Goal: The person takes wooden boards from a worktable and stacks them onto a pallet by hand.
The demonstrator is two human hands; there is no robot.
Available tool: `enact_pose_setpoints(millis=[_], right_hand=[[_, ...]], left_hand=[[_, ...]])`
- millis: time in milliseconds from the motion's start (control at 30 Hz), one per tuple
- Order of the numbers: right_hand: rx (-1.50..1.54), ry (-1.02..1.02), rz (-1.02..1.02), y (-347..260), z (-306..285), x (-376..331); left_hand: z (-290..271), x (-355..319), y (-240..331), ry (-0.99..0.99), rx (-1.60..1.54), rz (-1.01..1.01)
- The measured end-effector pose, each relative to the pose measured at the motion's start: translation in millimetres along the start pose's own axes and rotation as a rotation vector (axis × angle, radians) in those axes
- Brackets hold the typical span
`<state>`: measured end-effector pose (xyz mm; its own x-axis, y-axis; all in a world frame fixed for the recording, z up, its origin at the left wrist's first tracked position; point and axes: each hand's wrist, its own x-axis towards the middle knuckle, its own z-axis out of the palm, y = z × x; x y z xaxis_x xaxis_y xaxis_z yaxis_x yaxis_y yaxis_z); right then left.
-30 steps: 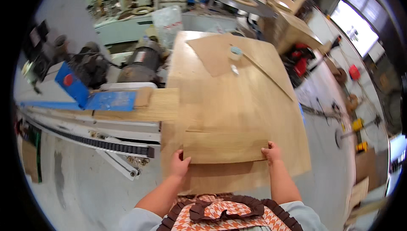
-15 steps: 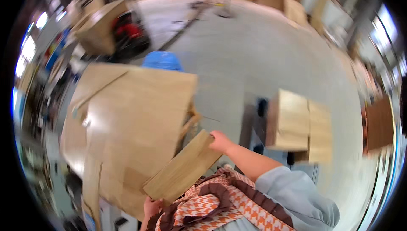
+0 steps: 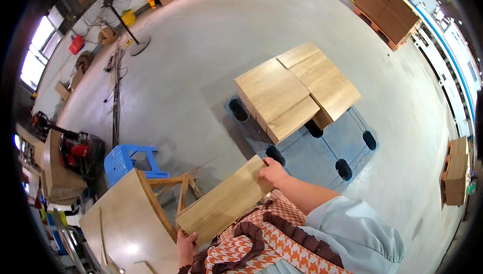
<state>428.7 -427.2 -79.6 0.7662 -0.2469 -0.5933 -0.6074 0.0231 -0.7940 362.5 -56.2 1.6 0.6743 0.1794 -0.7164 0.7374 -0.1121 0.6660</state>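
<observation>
Pale rectangular wooden board, grain lengthwise, tilted, carried at six o'clock. Right hand grips its upper end; left hand clasps its lower edge. Stacked boards lie at one o'clock.

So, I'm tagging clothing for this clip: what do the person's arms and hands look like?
Both hands are bare, no gloves: the left hand and right hand. The right forearm is bare below a pushed-up pale blue sleeve. An orange-and-white houndstooth garment with dark ruffled trim covers the front.
</observation>
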Motion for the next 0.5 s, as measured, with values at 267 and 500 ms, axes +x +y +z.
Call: enact_pose_setpoints(millis=[267,500], right_hand=[[0.244,0.253,0.127,45,-49,27],[0.452,0.326,0.071,21,-93,43]], left_hand=[[49,121,48,-0.495,-0.057,-0.104],[104,166,83,-0.849,-0.230,-0.368]])
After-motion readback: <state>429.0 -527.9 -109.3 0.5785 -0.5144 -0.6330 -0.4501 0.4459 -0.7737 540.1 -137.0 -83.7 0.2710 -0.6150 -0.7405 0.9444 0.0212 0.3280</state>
